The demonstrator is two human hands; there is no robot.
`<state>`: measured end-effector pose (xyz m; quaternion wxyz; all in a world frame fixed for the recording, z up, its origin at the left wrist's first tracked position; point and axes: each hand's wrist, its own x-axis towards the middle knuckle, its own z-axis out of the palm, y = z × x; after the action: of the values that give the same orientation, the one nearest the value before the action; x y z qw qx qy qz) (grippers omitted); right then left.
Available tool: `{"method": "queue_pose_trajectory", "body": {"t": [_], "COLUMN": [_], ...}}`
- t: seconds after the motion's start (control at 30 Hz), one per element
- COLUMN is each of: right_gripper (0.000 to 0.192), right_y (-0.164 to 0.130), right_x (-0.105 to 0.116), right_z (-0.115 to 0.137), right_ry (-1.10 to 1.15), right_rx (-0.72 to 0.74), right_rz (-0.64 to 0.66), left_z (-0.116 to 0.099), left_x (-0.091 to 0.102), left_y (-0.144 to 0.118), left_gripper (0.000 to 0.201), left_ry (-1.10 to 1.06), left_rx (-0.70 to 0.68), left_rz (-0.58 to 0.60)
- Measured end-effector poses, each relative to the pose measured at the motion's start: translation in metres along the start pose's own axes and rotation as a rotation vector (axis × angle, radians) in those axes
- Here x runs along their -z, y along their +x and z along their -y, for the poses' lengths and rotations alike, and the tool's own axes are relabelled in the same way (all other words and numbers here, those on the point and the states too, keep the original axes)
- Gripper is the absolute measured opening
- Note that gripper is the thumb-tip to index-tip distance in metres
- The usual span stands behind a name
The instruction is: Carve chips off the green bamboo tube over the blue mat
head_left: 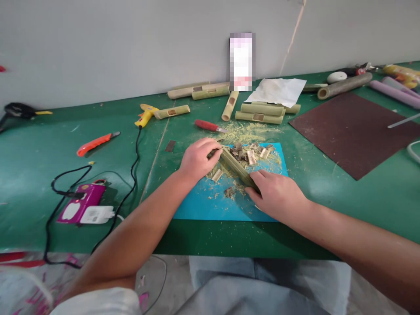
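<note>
A green bamboo tube (pixel 236 166) lies slantwise between my two hands, above a blue mat (pixel 203 205). The fingers of my left hand (pixel 201 158) are closed at its far end; a dark patch between thumb and forefinger is hard to make out. My right hand (pixel 277 190) grips the near end, fingers wrapped around it. Beneath and behind the tube, bamboo chips (pixel 251 156) and pale shavings are scattered over the mat. Just beyond the mat lies a red-handled chisel-like tool (pixel 206 125). A small dark rectangular piece (pixel 169 146) rests left of my left hand.
Several notched bamboo tubes (pixel 259 117) lie along the back, near a white paper (pixel 275 91) and a blurred upright screen (pixel 242 61). Left are a yellow glue gun (pixel 146 114), an orange cutter (pixel 95 144), a purple power strip (pixel 83 202) and cables. Right lies a brown sheet (pixel 354 131).
</note>
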<state>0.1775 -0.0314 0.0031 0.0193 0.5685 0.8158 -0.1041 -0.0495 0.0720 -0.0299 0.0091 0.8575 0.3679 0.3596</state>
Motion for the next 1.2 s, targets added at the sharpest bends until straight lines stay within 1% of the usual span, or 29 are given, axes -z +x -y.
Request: {"method": "queue_pose_trajectory", "body": {"t": [0.13,0.27,0.33,0.37,0.43,0.5,0.53,0.63,0.7,0.8,0.9,1.07,1.2], "right_gripper": [0.023,0.023,0.024,0.024,0.024,0.026,0.027,0.034,0.035,0.026,0.02,0.017,0.015], "right_y": [0.0,0.001,0.001,0.0,0.0,-0.001,-0.001,-0.001,0.0,0.001,0.002,0.004,0.004], "right_x": [0.0,-0.001,-0.002,-0.003,-0.003,-0.003,-0.003,-0.001,-0.001,-0.001,-0.003,-0.005,-0.004], "right_z": [0.0,-0.001,-0.001,-0.001,-0.001,-0.002,-0.003,-0.004,-0.005,-0.006,-0.006,-0.006,-0.006], "right_ry": [0.002,0.001,-0.007,-0.009,-0.003,0.027,0.056,0.209,0.346,0.523,0.621,0.67,0.663], "right_rx": [0.0,0.002,0.002,0.002,0.003,0.003,0.004,0.029,0.077,0.143,0.157,0.155,0.131], "right_rz": [-0.003,-0.013,-0.018,-0.02,-0.043,-0.111,-0.167,-0.364,-0.437,-0.455,-0.48,-0.5,-0.495], "left_z": [-0.002,-0.002,-0.001,-0.002,-0.006,-0.016,-0.024,-0.05,-0.067,-0.084,-0.089,-0.089,-0.089], "left_x": [0.001,0.0,-0.002,-0.002,-0.002,0.0,0.002,0.008,0.011,0.013,0.012,0.013,0.014], "left_y": [0.001,0.001,0.0,-0.001,-0.002,-0.003,-0.003,-0.004,-0.004,-0.004,-0.004,-0.004,-0.004], "left_gripper": [0.011,0.01,0.007,0.008,0.019,0.026,0.026,0.021,0.017,0.01,0.009,0.006,0.006], "left_ry": [-0.012,-0.058,-0.093,-0.121,-0.199,-0.296,-0.349,-0.509,-0.594,-0.682,-0.704,-0.635,-0.555], "left_rx": [0.025,0.084,0.139,0.179,0.276,0.361,0.392,0.44,0.461,0.486,0.486,0.437,0.354], "left_rz": [-0.013,-0.046,-0.067,-0.081,-0.11,-0.122,-0.117,-0.078,-0.047,-0.004,0.013,0.027,-0.006]}}
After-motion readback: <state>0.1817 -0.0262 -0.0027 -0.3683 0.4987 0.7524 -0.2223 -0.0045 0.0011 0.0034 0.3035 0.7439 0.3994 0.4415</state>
